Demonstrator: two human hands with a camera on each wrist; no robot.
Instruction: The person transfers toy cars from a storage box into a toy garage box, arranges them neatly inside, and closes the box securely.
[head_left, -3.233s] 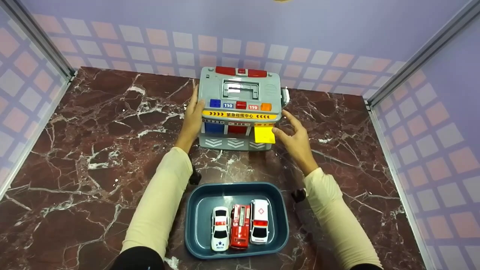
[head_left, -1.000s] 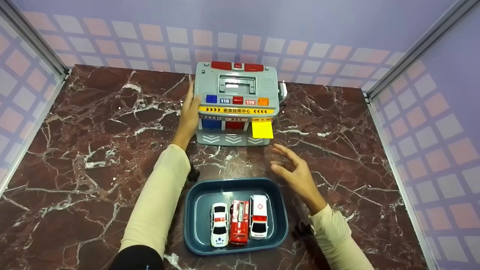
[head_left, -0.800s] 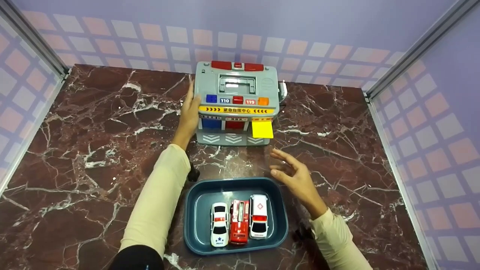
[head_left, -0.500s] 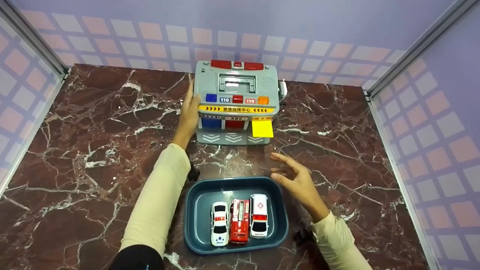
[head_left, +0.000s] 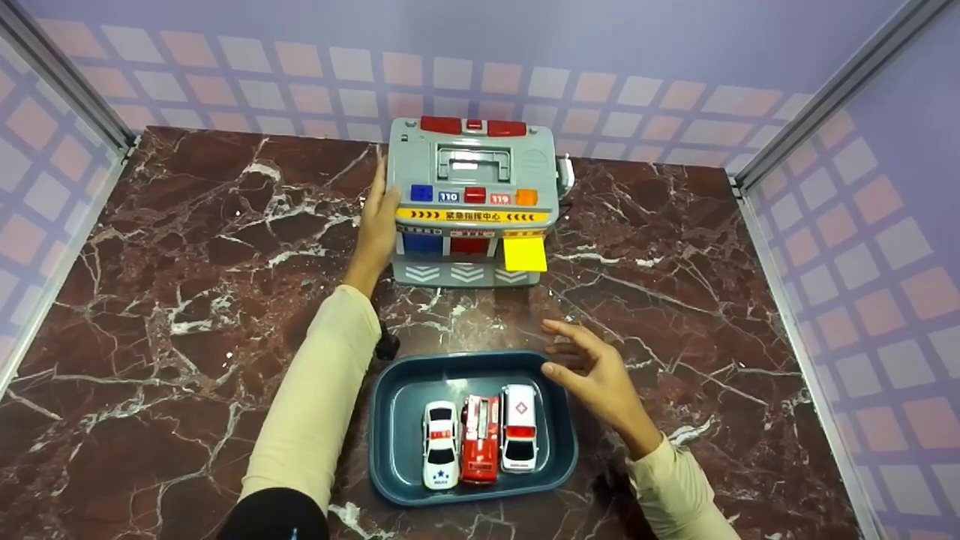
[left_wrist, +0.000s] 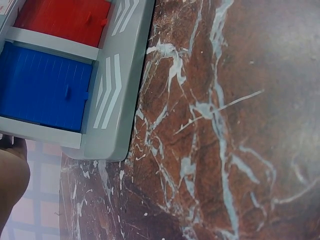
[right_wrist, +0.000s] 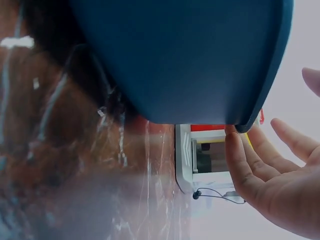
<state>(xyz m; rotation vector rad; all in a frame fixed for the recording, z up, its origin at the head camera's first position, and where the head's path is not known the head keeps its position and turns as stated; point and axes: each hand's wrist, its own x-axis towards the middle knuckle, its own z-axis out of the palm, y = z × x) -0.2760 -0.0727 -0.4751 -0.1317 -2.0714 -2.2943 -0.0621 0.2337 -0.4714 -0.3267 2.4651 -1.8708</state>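
A grey toy emergency station [head_left: 420, 161] stands near the back wall, a yellow door [head_left: 525, 255] raised at its front right. Its blue door [left_wrist: 45, 87] and red door [left_wrist: 70, 20] are down in the left wrist view. My left hand [head_left: 377, 232] lies along the station's left side, fingers extended, thumb at the front corner. My right hand [head_left: 596, 375] holds nothing; its parted fingers hover by the upper right rim of a dark blue tray [head_left: 401, 442]. Inside lie a toy police car [head_left: 440, 444], a red toy fire truck [head_left: 480, 439] and a toy ambulance [head_left: 519, 427].
Purple panels with a checked pattern, like the back wall [head_left: 480, 30], enclose the dark red marbled surface [head_left: 187, 300] on three sides. A white part [head_left: 565, 176] juts from the station's right side, and a thin cord [right_wrist: 220, 195] hangs there.
The right hand has left the yellow door, which stays raised, and come down toward me to the tray's right rim. The left hand has stayed at the station's side.
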